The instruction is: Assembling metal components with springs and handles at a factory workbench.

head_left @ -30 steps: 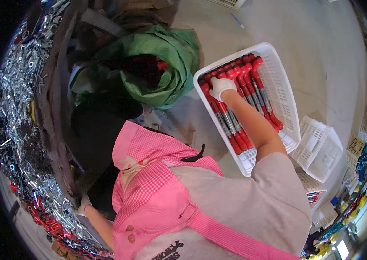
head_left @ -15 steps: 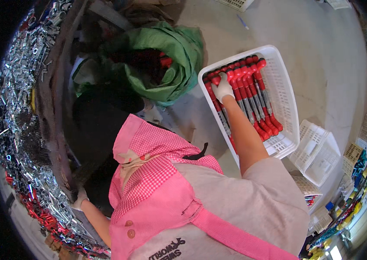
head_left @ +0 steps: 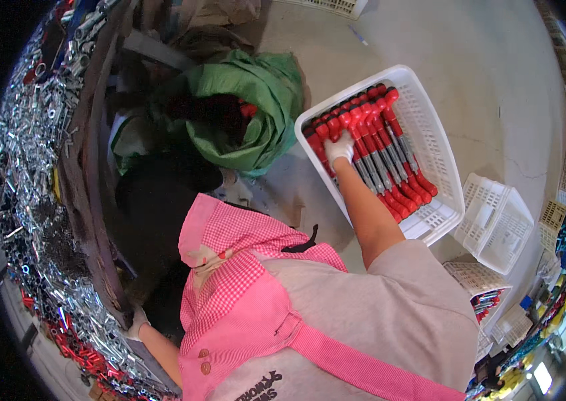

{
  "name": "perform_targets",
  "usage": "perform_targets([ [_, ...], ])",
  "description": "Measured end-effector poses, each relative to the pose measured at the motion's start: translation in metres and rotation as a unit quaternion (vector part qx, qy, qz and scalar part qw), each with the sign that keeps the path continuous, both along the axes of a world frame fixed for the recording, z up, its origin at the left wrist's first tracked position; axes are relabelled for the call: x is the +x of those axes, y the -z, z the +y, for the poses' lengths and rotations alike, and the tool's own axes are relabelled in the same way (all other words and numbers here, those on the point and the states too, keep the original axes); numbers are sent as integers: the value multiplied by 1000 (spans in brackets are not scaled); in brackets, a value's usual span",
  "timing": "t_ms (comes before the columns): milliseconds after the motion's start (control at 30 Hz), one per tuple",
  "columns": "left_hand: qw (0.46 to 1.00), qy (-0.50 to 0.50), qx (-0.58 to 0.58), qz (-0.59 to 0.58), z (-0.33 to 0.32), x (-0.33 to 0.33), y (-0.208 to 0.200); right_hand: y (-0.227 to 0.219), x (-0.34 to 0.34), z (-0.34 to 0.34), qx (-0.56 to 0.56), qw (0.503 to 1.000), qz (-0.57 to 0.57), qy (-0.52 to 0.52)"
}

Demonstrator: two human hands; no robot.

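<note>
In the upper right of the centre of the frame, a white plastic basket point(head_left: 442, 160) stands slanted on the grey floor point(head_left: 483, 73), and inside it lie the red-and-grey rods point(head_left: 371, 120), side by side in a row, with thick bent red ends towards the upper edge and the lower edge. The right hand point(head_left: 341, 148), in a white glove, is inside the basket at the left part of this row; its fingers are bent and touch the rods, but I cannot tell whether they are closed around one. The left hand point(head_left: 137, 324), also gloved, is at the lower left, by the edge of a bench point(head_left: 89, 220); its fingers are partly hidden, so I cannot tell how far they are open or whether they hold something. On the bench, along the left side, many small silvery metal parts point(head_left: 36, 160) are heaped. To the left of the basket sits an open green sack point(head_left: 276, 100) with red pieces inside. Right of the basket, near its lower corner, is a white crate point(head_left: 496, 224).
</note>
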State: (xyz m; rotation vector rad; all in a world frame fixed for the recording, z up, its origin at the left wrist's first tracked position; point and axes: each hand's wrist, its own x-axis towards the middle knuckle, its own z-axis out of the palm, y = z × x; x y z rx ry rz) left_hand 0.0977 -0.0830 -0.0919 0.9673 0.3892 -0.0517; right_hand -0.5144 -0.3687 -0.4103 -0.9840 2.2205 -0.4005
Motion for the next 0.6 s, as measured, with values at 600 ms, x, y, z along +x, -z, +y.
perform_targets([
  [600,1000,-1,19,11,41,2,-29,-13,-55,-78,-164,878,-349,285],
])
